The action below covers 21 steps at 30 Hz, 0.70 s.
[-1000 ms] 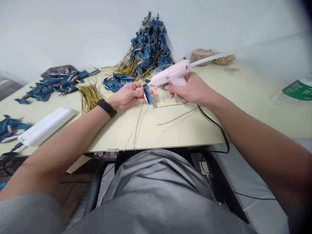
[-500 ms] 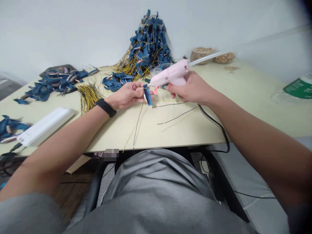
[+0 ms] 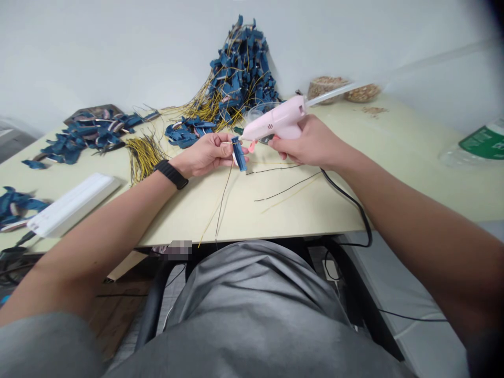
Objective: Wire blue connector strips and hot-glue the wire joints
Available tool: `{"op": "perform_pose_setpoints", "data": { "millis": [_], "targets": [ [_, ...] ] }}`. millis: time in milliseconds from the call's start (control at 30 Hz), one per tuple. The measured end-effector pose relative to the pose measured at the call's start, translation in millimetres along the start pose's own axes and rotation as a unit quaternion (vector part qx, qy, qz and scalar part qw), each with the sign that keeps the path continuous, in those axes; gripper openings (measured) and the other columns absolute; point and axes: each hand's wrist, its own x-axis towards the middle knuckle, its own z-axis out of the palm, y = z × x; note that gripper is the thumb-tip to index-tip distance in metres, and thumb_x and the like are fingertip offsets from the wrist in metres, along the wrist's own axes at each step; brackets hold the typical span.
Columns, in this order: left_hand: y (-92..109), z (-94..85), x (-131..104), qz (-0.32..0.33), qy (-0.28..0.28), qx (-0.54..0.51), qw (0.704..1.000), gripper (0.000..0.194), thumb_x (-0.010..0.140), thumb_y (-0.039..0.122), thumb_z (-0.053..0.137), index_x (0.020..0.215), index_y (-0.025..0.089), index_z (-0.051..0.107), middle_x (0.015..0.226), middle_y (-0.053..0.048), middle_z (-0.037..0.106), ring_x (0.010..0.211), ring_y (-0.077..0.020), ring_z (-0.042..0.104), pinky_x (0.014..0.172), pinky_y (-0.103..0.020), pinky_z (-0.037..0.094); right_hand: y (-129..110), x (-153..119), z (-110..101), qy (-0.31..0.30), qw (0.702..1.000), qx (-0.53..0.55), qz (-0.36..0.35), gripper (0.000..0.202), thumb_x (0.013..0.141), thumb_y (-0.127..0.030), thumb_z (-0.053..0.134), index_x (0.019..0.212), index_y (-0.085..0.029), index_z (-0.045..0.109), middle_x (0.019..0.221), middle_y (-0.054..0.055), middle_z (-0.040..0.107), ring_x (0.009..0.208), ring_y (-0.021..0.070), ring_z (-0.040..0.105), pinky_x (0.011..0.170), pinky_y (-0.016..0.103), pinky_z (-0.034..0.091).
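Note:
Between the fingers of my left hand (image 3: 214,152) is a small blue plastic piece (image 3: 239,155), tilted, with a dark and a yellow wire (image 3: 221,205) trailing down from it towards the table's front edge. My right hand (image 3: 311,142) is wrapped round the handle of a pale pink glue gun (image 3: 275,119). A long clear glue stick (image 3: 331,94) sticks out of its back end. The gun's nozzle is at the upper end of the blue piece; whether they touch I cannot tell. A power cord (image 3: 348,197) runs down from the gun hand.
A tall heap of blue pieces with yellow wires (image 3: 244,68) stands against the wall. More blue pieces (image 3: 86,134) and a wire bundle (image 3: 144,157) lie left, near a white power strip (image 3: 74,205). Loose wires (image 3: 289,186) lie in front. A green-labelled bottle (image 3: 482,142) lies right.
Hardly anything differs. Both hands, the blue piece and the glue gun stay in almost the same place, and the right index finger has shifted slightly at the trigger.

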Motion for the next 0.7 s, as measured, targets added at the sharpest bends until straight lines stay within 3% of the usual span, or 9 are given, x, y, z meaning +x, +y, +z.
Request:
{"op": "perform_pose_setpoints", "data": {
  "millis": [167,333,500,700],
  "targets": [
    [0.4,1.3,-0.1,-0.005,0.009,-0.009,1.000,0.014,0.110,0.015,0.094,0.123,0.012,0.090,0.131,-0.015,0.098,0.122,-0.0284,0.099,0.113,-0.037,0.081,-3.6,-2.3,0.6,0.011,1.000,-0.008,0.008,0.031,0.106,-0.012,0.086,0.080,-0.019,0.071,0.072,0.009,0.071,0.062,0.0176,0.058,0.059,0.035,0.045],
    [0.7,2.2,-0.4,-0.014,0.020,-0.009,1.000,0.020,0.108,0.016,0.098,0.126,0.013,0.090,0.137,-0.017,0.097,0.126,-0.0317,0.099,0.122,-0.045,0.079,7.2,0.5,-0.5,0.006,1.000,0.005,-0.009,0.035,0.100,-0.027,0.099,0.082,-0.022,0.069,0.072,0.007,0.066,0.064,0.0196,0.059,0.056,0.035,0.046],
    [0.9,2.8,-0.7,-0.010,0.019,-0.008,1.000,0.018,0.108,0.017,0.099,0.123,0.012,0.090,0.134,-0.018,0.097,0.121,-0.0294,0.099,0.111,-0.037,0.082,13.1,1.4,-2.0,0.005,0.999,0.019,-0.033,0.037,0.093,-0.037,0.102,0.079,-0.026,0.070,0.070,0.007,0.067,0.064,0.0234,0.061,0.053,0.038,0.048],
    [0.2,1.2,-0.1,-0.005,0.004,-0.011,1.000,0.016,0.105,0.016,0.101,0.117,0.013,0.091,0.130,-0.015,0.098,0.111,-0.0260,0.099,0.100,-0.032,0.082,5.0,-1.0,-1.2,-0.007,0.999,0.031,-0.015,0.025,0.099,-0.027,0.098,0.087,-0.021,0.078,0.078,0.011,0.077,0.062,0.0198,0.057,0.052,0.036,0.045]
  ]
}}
